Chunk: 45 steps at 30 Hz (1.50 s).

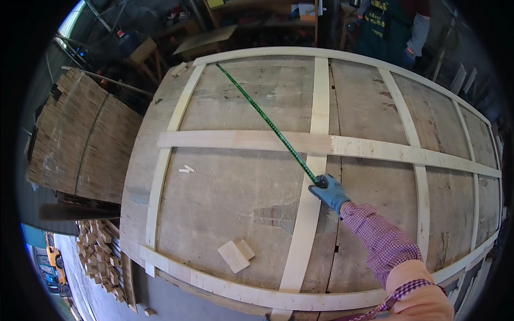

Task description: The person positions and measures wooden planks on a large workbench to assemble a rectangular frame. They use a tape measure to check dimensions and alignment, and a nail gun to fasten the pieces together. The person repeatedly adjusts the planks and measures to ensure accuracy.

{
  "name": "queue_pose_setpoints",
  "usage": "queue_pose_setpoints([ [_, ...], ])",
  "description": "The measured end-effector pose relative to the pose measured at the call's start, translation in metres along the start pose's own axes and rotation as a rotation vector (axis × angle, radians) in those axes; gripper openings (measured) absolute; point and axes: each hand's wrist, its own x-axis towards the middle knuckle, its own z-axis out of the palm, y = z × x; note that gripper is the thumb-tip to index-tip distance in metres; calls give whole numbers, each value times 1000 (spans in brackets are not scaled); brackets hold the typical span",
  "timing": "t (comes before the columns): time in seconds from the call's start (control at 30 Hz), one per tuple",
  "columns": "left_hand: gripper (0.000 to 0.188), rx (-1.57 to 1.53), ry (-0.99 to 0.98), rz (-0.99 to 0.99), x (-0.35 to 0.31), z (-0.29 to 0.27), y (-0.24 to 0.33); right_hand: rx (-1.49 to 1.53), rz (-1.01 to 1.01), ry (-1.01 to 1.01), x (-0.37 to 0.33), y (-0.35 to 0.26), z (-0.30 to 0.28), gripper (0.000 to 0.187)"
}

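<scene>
My right hand, in a blue-grey glove, is closed round the dark case of a tape measure. Its green tape runs out straight to the far left, ending near the frame's far left corner. The tape crosses over a pale lengthwise slat of a large wooden frame. Below my hand lies a crosswise slat of the same frame. My left hand is outside the picture.
Under the frame is a worn plywood table, with two small wood blocks and thin offcuts on it. Left stand a strapped stack of boards and a pile of short blocks. A person in a dark apron stands beyond the far edge.
</scene>
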Motion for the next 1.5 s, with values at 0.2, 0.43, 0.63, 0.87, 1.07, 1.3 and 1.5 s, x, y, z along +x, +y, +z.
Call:
queue_pose_setpoints([
  [0.2, 100, -2, -84, -89, -10, 6, 26, 116, -6, -24, -12, 4, -16, 50],
  [0.43, 101, 10, -71, -99, 6, -27, 45, 182, 59, -73, -7, 1, -14, 50],
  [0.63, 102, 32, -77, -89, 16, -43, 54, 156, -36, -15, -3, 6, -6, 48],
  [0.87, 103, 49, -72, -89, 23, -58, 69, 97, -62, -74, -1, -4, -4, 47],
  [1.07, 104, 38, -117, -123, 32, -98, 94, 289, -12, -143, -1, 23, -31, 49],
  [1.3, 83, 20, 205, 573, 158, -176, 171, 291, 99, -139, -28, 23, -160, 44],
  [1.5, 75, 67, 448, 700, 401, -89, 406, -46, -38, 49, -33, -6, -277, 37],
])
